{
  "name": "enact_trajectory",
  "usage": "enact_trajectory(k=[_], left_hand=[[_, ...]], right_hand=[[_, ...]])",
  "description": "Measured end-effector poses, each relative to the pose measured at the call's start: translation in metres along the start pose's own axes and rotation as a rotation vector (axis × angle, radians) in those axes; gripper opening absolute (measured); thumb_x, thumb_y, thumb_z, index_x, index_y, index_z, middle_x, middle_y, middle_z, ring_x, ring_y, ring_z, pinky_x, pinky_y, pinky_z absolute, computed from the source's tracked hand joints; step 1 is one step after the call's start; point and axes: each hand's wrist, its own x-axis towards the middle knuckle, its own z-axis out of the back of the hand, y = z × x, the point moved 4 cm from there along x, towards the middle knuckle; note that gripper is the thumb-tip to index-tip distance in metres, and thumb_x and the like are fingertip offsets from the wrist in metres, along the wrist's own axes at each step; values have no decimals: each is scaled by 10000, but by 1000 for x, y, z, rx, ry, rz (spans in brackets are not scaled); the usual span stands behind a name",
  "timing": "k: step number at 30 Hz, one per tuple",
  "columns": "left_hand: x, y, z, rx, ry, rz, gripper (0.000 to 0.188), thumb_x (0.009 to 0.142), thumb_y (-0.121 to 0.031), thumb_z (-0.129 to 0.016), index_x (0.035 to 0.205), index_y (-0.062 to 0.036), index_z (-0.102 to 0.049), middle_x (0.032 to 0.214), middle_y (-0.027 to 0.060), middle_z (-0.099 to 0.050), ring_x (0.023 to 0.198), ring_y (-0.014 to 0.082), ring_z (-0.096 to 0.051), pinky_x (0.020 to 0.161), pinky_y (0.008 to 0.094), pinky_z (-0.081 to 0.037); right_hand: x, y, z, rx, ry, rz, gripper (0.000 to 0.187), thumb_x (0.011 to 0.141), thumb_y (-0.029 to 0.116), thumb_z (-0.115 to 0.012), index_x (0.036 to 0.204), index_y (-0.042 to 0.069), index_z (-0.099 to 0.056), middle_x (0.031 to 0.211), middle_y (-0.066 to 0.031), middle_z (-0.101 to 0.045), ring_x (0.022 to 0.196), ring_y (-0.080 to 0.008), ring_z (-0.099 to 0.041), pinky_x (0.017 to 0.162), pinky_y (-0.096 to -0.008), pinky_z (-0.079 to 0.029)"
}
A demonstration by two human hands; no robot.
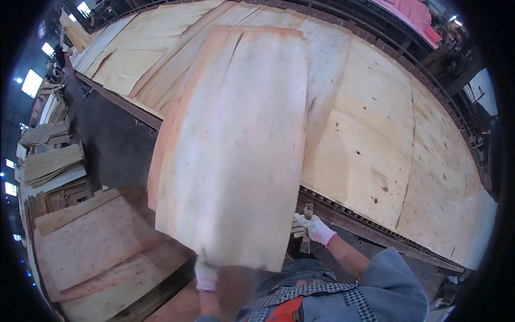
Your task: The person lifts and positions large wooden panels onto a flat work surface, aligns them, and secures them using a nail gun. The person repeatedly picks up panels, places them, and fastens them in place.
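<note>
A large pale wood veneer sheet [241, 145] with a reddish far edge stretches away from me, its far part over the veneer-covered table. My left hand [206, 275], in a white glove with a pink cuff, grips its near edge, thumb on top and the other fingers hidden. To the right of the sheet, beside the table's near edge, my right hand [316, 229], in a matching glove, is closed around a narrow, worn brownish strip [305, 244]. What kind of thing this strip is cannot be made out.
Overlapping veneer sheets [370, 155], some knotted, cover the long table [343, 212]. On my left, low down, lies a stack of veneer [102, 241], with more stacks [53, 163] beyond it. Dark floor [115, 137] separates stacks and table. Pink material [410, 19] shows at the far right.
</note>
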Motion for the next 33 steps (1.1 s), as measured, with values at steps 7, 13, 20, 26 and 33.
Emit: enact_trajectory(k=[7, 13, 20, 26, 33], left_hand=[[-111, 5, -63, -138, 191, -53, 378, 999, -360, -659, 1221, -54, -665, 1163, 75, -731, 1039, 219, -709, 889, 361, -609], [-77, 128, -60, 12, 323, 146, 368, 1043, -487, -497, 1188, -155, -567, 1094, 5, -552, 958, 199, -544, 817, 381, -463], [-33, 204, -61, -278, 464, 191, 661, 1073, -550, -355, 1566, -109, -356, 1597, 131, -388, 1421, 336, -418, 1205, 524, -321], [-83, 142, -194, 260, 612, -75, 379, 1019, -473, -576, 1174, -138, -662, 1103, 7, -682, 1072, 205, -635, 1026, 439, -503], [-12, 247, -286, 137, 487, 219, 401, 996, -454, -630, 1334, -242, -597, 1304, -24, -607, 1212, 212, -567, 1005, 448, -486]], right_hand=[[19, 134, 10, 413, -118, 368, 336, 1016, 275, -636, 1263, 49, -663, 1200, -96, -689, 1135, -227, -639, 1041, -411, -482], [7, 254, 91, 73, 29, 555, 313, 980, 215, -629, 1213, 14, -683, 1207, -133, -705, 1106, -235, -671, 938, -410, -547], [-139, 277, 115, 245, -69, 659, 247, 984, 129, -615, 1153, -28, -706, 1048, -71, -740, 878, -166, -720, 761, -292, -573], [-229, 260, 251, 48, -654, 793, 246, 942, 90, -667, 1159, -17, -715, 1040, -52, -736, 854, -151, -709, 749, -291, -570], [-253, 244, 430, 145, -814, 624, 283, 860, 11, -713, 1142, -17, -714, 976, -50, -730, 797, -146, -692, 683, -304, -566]])
